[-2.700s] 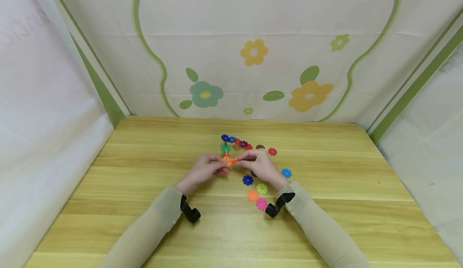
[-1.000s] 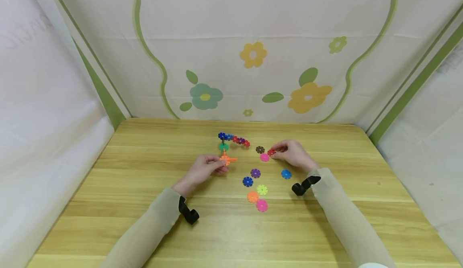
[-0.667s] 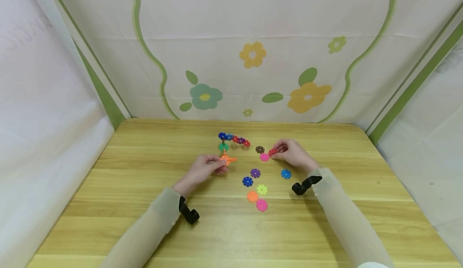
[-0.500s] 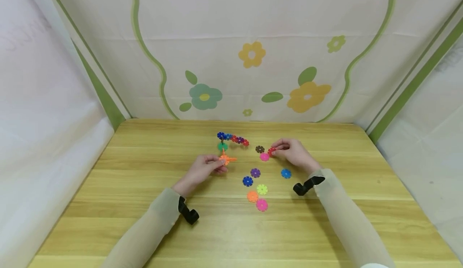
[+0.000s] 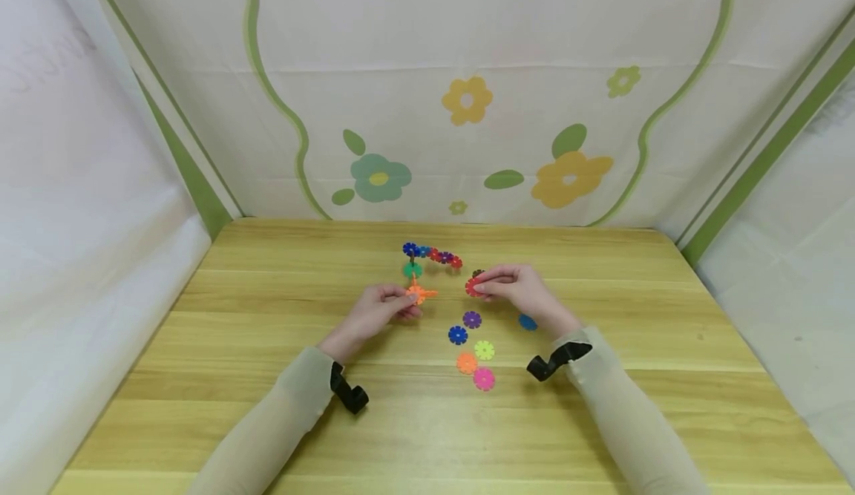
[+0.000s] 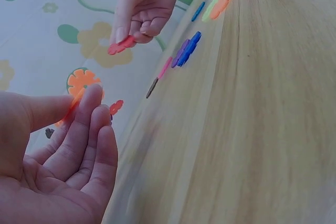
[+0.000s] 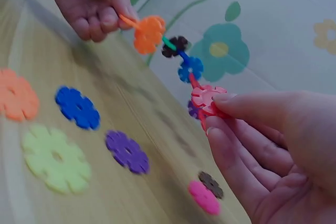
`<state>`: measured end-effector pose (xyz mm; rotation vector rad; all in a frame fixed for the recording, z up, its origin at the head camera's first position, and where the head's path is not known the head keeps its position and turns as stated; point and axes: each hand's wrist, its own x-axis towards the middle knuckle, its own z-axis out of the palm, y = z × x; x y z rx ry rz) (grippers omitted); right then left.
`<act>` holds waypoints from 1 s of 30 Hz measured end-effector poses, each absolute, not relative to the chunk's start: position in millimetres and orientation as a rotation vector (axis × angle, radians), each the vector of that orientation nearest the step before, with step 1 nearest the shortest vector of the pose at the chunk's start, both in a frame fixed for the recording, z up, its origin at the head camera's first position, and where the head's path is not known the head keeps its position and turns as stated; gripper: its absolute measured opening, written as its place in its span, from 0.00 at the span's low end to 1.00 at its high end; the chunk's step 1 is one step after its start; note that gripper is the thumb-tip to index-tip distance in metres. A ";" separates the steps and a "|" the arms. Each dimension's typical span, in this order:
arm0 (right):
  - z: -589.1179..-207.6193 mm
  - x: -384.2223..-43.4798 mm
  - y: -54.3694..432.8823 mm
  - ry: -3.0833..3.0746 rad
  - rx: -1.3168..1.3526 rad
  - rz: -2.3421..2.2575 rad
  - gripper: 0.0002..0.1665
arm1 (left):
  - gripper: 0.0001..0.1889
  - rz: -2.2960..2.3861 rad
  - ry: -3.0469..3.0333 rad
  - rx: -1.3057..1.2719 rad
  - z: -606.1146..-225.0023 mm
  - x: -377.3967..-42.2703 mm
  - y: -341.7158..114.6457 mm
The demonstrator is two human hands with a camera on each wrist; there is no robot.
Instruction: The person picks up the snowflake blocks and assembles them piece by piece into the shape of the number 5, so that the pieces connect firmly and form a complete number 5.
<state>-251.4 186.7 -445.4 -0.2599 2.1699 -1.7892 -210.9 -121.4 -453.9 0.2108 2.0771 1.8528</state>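
Observation:
My left hand (image 5: 375, 315) pinches an orange notched plastic disc (image 5: 415, 295), the near end of a linked chain of discs. A second orange disc (image 6: 83, 83) stands out from it in the left wrist view. Beyond them the chain runs through a green disc (image 5: 412, 270) to a dark blue disc (image 5: 410, 249), then rightward through several blue, red and purple ones. Between thumb and fingers, my right hand (image 5: 524, 291) holds a loose red disc (image 7: 206, 98), raised off the table and apart from the chain. In the head view this hand partly covers a brown disc (image 5: 478, 273).
Loose discs lie on the wooden table (image 5: 267, 421): purple (image 5: 472, 320), dark blue (image 5: 457, 335), yellow-green (image 5: 484, 350), orange (image 5: 467, 363), pink (image 5: 484, 379) and light blue (image 5: 528, 322). Another pink disc (image 7: 204, 197) lies beside the brown one. A patterned cloth (image 5: 401, 94) hangs behind.
My right hand went from the chain's orange end to the red disc on the right, picked it up and carried it left. My left hand stays nearly still, holding the chain.

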 end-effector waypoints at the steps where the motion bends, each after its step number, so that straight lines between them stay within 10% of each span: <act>1: -445.5 -249.5 183.4 2.151 -0.254 -1.800 0.16 | 0.11 1.853 2.077 0.210 -453.9 -211.0 -121.2; 30: -460.9 -234.2 138.0 1.938 -0.154 -1.992 0.14 | 0.14 1.844 2.087 0.273 -457.1 -209.1 -116.4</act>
